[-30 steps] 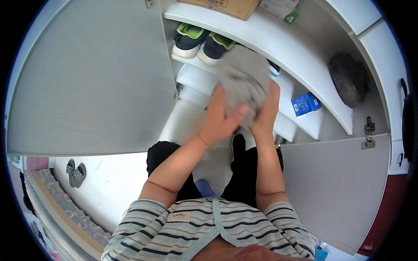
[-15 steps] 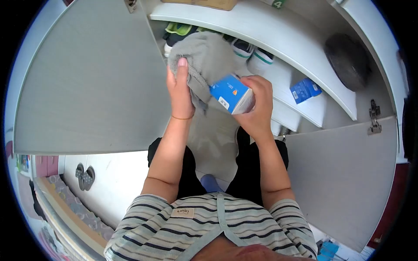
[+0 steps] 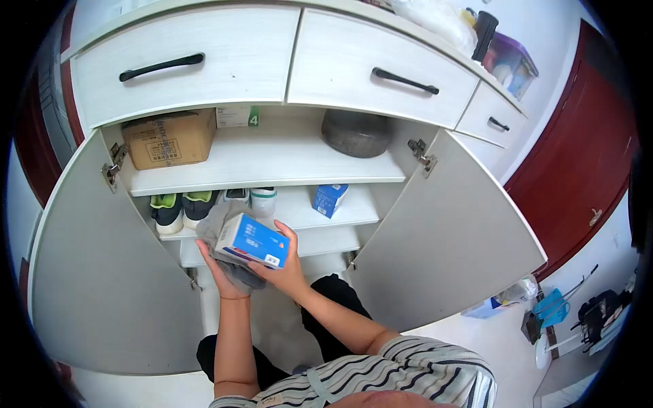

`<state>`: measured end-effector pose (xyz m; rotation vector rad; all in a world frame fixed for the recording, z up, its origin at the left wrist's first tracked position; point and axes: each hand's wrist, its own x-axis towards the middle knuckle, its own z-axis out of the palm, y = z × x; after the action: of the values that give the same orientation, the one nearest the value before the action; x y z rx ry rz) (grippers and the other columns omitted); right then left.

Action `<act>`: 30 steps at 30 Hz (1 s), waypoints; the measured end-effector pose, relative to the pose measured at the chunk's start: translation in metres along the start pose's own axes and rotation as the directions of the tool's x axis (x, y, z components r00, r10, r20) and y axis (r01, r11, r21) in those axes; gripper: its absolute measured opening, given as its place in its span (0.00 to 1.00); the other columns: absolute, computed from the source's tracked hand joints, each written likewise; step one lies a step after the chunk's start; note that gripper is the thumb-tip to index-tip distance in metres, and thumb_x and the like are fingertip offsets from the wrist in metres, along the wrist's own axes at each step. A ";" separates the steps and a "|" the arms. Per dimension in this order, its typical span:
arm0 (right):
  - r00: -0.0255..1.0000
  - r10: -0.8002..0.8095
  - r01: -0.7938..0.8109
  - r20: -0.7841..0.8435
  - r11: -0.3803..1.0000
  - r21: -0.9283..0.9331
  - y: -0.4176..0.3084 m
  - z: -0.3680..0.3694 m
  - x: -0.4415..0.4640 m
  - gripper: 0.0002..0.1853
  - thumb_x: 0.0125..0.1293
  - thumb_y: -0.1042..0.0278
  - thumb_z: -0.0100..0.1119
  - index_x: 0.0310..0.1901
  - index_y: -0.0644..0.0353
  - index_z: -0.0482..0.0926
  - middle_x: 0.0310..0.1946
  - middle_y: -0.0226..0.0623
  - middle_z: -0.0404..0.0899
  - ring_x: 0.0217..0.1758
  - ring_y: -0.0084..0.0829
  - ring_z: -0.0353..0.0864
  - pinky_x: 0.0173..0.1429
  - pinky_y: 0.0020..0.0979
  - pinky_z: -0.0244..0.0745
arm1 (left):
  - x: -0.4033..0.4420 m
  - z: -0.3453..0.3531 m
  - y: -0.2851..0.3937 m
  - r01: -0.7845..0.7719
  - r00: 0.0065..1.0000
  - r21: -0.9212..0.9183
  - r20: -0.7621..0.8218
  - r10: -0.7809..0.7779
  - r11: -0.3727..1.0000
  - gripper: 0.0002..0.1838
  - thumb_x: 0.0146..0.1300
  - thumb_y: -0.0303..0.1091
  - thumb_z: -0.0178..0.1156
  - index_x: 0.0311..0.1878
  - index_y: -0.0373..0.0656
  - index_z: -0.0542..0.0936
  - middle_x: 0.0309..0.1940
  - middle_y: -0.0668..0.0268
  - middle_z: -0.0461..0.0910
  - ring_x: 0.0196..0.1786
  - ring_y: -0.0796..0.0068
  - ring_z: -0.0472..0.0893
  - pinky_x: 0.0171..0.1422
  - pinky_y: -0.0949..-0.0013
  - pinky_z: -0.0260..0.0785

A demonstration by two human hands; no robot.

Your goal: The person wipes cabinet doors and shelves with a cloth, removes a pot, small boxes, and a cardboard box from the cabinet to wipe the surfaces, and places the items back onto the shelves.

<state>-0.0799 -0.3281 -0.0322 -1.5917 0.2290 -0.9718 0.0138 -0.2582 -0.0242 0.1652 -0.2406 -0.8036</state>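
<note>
My left hand (image 3: pixel 226 279) is closed on a grey cloth (image 3: pixel 212 224), which bunches up behind and below a box. In my right hand (image 3: pixel 288 270) I grip that blue and white box (image 3: pixel 256 239), tilted, with its blue face toward me. The box touches the cloth, and both are held in front of the open cabinet's lower shelf (image 3: pixel 292 212). A second blue box (image 3: pixel 330 200) stands on that shelf, to the right of white shoes (image 3: pixel 263 201) and dark shoes with green linings (image 3: pixel 167 212).
Cabinet doors stand open at left (image 3: pixel 115 272) and right (image 3: pixel 449 238). The upper shelf (image 3: pixel 272 160) holds a cardboard box (image 3: pixel 170 139), a white and green box (image 3: pixel 237 116) and a dark round object (image 3: pixel 356 132). Drawers with black handles (image 3: pixel 162 66) are above.
My view has tilted up, bringing the drawers into sight. The blue and white box has moved over against the cloth, and its blue face has turned. Both hands keep their hold.
</note>
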 end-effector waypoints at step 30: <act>0.994 0.073 -0.085 -0.079 0.983 -0.161 -0.021 -0.029 0.016 0.35 0.52 0.67 0.70 0.57 0.66 0.59 0.46 0.44 0.73 0.49 0.29 0.75 0.51 0.30 0.72 | -0.006 0.004 0.013 -0.331 0.920 0.817 0.169 0.353 0.473 0.26 0.54 0.27 0.66 0.56 0.34 0.68 0.50 0.62 0.74 0.51 0.75 0.73 0.56 0.71 0.66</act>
<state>-0.0972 -0.3533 -0.0075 -1.6844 0.4297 -0.9703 0.0180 -0.2452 -0.0177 1.0225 -0.6170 -0.2066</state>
